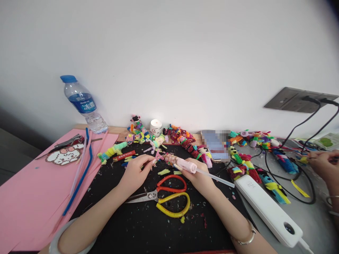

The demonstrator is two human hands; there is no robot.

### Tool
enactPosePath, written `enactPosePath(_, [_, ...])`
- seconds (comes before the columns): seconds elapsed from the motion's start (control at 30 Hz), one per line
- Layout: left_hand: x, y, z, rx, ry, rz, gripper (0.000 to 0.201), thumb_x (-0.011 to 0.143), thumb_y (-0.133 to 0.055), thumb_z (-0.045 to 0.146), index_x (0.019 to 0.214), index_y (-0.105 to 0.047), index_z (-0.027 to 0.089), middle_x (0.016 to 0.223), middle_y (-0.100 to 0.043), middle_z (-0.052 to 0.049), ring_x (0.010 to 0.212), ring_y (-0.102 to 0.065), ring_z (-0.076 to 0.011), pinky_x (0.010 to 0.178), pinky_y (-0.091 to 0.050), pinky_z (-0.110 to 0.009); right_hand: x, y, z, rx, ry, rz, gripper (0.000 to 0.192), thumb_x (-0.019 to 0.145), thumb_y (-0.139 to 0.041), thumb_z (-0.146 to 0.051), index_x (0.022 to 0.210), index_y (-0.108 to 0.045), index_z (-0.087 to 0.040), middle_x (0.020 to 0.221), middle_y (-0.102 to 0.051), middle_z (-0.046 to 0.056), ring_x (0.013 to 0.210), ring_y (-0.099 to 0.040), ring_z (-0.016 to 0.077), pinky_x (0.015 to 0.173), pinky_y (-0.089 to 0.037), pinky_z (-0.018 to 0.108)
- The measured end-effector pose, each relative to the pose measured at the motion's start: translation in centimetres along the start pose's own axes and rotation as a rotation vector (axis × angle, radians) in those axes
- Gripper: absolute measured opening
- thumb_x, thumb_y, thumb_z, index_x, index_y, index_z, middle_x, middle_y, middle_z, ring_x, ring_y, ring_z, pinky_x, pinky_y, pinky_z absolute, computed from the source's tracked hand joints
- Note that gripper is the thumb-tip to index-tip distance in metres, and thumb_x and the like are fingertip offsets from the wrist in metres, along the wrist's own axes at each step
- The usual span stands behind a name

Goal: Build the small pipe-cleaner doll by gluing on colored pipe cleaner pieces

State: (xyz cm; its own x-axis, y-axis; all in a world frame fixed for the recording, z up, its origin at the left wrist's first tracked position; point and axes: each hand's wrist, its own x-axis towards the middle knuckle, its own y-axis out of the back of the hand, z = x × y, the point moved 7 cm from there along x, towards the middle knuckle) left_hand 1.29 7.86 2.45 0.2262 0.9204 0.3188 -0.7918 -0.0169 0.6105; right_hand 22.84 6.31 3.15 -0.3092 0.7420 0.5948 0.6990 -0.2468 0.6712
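My left hand (136,173) is closed, pinching a small pink pipe-cleaner piece (158,155) between thumb and fingertips. Gripped in my right hand (198,179) is a pale pink hot glue gun (186,165). Its stained nozzle end points left at the pink piece; whether they touch I cannot tell. A translucent glue stick (217,177) juts out of its back. Below both hands, scissors (173,212) with one red and one yellow handle lie on the black mat (127,233). Short yellow-green pipe-cleaner scraps (164,172) lie close by.
Several colourful pipe-cleaner figures (113,151) line the wall side. A water bottle (82,102) leans left above pink sheets (31,201). A white candle-like cup (156,127), phone (215,146), white device (267,211) and black cables (314,183) are around. Another person's hand (324,164) is at right.
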Motion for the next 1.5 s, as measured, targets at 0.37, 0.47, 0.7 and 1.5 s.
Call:
enactPosePath(0.37, [0.1,0.3,0.3,0.011,-0.01,0.02,0.019,0.089,-0.048,0.023,0.086,-0.066,0.017,0.073,-0.068,-0.002,0.065,-0.061,-0.0155,0.065,-0.046,-0.025,0.2,-1.0,0.3,0.03,-0.302,-0.177,0.023,0.086,-0.056,-0.029,0.065,-0.049,-0.02,0.057,-0.052,-0.002,0.051,-0.049,0.012,0.047,-0.036,0.024])
enactPosePath(0.47, [0.1,0.3,0.3,0.011,-0.011,0.018,0.019,0.089,-0.048,0.024,0.085,-0.066,0.017,0.073,-0.068,-0.002,0.066,-0.061,-0.0157,0.066,-0.046,-0.025,0.1,-1.1,0.5,0.03,-0.321,-0.194,0.021,0.085,-0.056,-0.029,0.067,-0.05,-0.02,0.06,-0.055,-0.001,0.054,-0.051,0.0126,0.05,-0.036,0.024])
enactPosePath(0.7, [0.0,0.2,0.2,-0.007,0.005,0.009,0.02,0.089,-0.048,0.026,0.087,-0.066,0.018,0.077,-0.069,-0.003,0.068,-0.061,-0.016,0.067,-0.047,-0.025,0.0,-1.0,1.3,-0.057,-0.374,-0.195,0.014,0.086,-0.056,-0.031,0.079,-0.061,-0.02,0.075,-0.066,0.004,0.067,-0.061,0.0175,0.06,-0.042,0.027])
enactPosePath(1.5, [0.0,-0.8,0.0,-0.278,0.085,-0.105,0.019,0.087,-0.052,0.03,0.079,-0.063,0.018,0.071,-0.063,-0.002,0.065,-0.058,-0.0148,0.061,-0.047,-0.023,-0.1,-1.2,0.6,-0.454,-0.279,-0.251,0.058,0.068,-0.042,-0.005,0.124,-0.052,-0.019,0.105,-0.06,0.011,0.099,-0.048,0.0289,0.083,-0.034,0.043])
